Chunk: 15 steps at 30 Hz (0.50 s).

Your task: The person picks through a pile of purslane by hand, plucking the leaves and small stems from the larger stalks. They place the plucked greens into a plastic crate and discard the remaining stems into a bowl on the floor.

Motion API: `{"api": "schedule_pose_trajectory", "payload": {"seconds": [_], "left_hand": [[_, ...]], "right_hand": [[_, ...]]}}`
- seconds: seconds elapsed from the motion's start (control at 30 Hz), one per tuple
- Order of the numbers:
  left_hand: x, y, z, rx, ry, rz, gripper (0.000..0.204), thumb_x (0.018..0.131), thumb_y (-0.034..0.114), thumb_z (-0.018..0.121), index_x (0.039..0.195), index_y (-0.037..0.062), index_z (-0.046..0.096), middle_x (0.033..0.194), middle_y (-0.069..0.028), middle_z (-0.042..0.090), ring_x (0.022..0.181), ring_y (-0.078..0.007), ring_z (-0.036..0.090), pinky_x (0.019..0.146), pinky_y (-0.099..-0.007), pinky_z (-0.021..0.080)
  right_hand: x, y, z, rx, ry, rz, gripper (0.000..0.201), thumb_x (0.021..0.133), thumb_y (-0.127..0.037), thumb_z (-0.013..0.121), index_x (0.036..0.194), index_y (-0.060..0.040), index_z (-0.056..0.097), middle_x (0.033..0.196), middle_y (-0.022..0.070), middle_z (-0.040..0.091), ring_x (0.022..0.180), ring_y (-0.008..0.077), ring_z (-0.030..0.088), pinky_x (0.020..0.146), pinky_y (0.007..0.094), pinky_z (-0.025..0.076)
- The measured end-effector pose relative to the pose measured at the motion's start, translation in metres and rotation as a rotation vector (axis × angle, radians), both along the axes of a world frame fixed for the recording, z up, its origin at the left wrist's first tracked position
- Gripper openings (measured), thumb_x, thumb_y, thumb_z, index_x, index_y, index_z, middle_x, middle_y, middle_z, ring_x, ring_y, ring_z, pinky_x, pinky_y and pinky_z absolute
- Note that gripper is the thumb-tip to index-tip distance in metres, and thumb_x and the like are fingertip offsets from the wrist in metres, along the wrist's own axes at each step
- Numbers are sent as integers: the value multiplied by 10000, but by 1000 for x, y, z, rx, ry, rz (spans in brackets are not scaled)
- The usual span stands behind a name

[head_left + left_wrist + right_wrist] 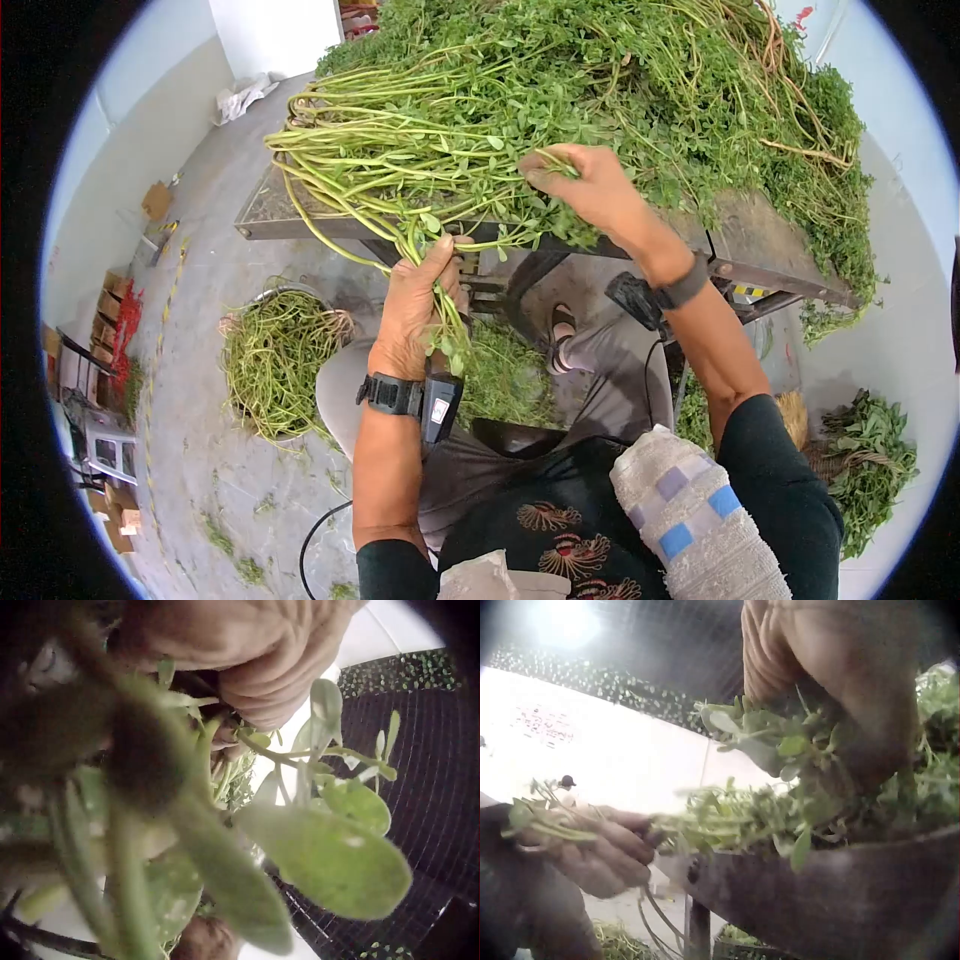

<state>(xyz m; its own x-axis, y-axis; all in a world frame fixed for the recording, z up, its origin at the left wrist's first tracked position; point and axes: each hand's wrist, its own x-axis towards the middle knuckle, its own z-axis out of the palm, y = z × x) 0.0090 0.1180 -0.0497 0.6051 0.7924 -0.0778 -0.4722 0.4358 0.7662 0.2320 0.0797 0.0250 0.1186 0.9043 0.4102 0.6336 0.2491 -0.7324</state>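
My left hand [412, 305] grips a few purslane stems [450, 318] just in front of the table's near edge, thumb uppermost. Their leafy ends hang below the fist, and rounded leaves [330, 862] fill much of the left wrist view. Over the front of the pile, my right hand [595, 188] pinches a green stem between thumb and fingers. Leafy sprigs [772, 742] show beneath its palm in the right wrist view. A large purslane pile [620, 90] covers most of the table [325, 230], its long bare stems [340, 150] pointing left.
On the floor at left, a round container holds heaped stems [280, 365]. Loose cuttings [500, 375] lie beneath the table, between the person's legs. A bundle of broad-leaved greens [865, 455] stands at right. A checked towel [695, 505] lies across the person's front.
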Motion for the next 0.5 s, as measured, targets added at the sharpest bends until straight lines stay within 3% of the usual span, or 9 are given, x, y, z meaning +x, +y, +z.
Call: {"api": "schedule_pose_trajectory", "payload": {"seconds": [0.03, 0.13, 0.2, 0.3, 0.37, 0.4, 0.47, 0.5], "left_hand": [[1, -1, 0, 14, 27, 16, 246, 907, 248, 577, 944, 10, 625, 513, 62, 376, 407, -61, 330, 396, -232, 311], [0, -3, -1, 23, 81, 44, 252, 896, 255, 592, 947, 12, 639, 516, 68, 379, 408, -52, 338, 394, -227, 316], [-1, -2, -3, 23, 64, 23, 258, 885, 265, 608, 951, 17, 642, 520, 70, 384, 402, -52, 340, 387, -226, 314], [3, -7, -3, 70, 93, 90, 259, 865, 265, 637, 933, 16, 650, 587, 48, 440, 511, -67, 407, 461, -227, 343], [3, -5, -8, 136, 106, 142, 253, 850, 263, 657, 904, 16, 657, 665, 25, 492, 632, -77, 443, 553, -224, 357], [3, -5, -8, 136, 110, 139, 253, 850, 263, 657, 904, 16, 657, 665, 25, 492, 632, -77, 443, 553, -224, 357], [5, -4, -9, 142, 114, 139, 261, 847, 273, 661, 898, 17, 660, 672, 25, 504, 618, -76, 445, 555, -219, 357], [5, -6, -8, 144, 113, 131, 261, 847, 273, 661, 898, 17, 660, 672, 25, 504, 618, -76, 445, 555, -219, 357]], "right_hand": [[-6, -13, 10, 5, -18, 17, 301, 811, -278, 652, 965, -20, 668, 767, 86, 668, 714, 91, 565, 696, 280, 467], [-29, -43, 16, -182, 77, 69, 320, 817, -306, 653, 940, -11, 673, 748, 86, 671, 677, 89, 559, 647, 277, 470], [-57, -59, 19, -384, 33, 138, 364, 818, -366, 648, 861, -6, 683, 648, 80, 645, 551, 127, 548, 537, 318, 454], [-75, -48, -26, -209, -101, 255, 272, 831, -308, 657, 837, -38, 691, 573, 32, 604, 470, 118, 539, 466, 303, 431], [-89, -47, -28, -364, -315, 79, 338, 792, -355, 678, 815, -18, 678, 561, 99, 566, 499, 151, 542, 499, 307, 427], [-91, -46, -32, -364, -310, 78, 338, 792, -355, 678, 815, -18, 678, 561, 99, 566, 499, 151, 542, 499, 307, 427], [-91, -42, -45, -125, -361, 33, 379, 761, -387, 693, 795, -10, 669, 578, 148, 548, 508, 180, 520, 518, 299, 422], [-89, -39, -52, -125, -360, 25, 379, 761, -387, 693, 795, -10, 669, 578, 148, 548, 508, 180, 520, 518, 299, 422]]}}
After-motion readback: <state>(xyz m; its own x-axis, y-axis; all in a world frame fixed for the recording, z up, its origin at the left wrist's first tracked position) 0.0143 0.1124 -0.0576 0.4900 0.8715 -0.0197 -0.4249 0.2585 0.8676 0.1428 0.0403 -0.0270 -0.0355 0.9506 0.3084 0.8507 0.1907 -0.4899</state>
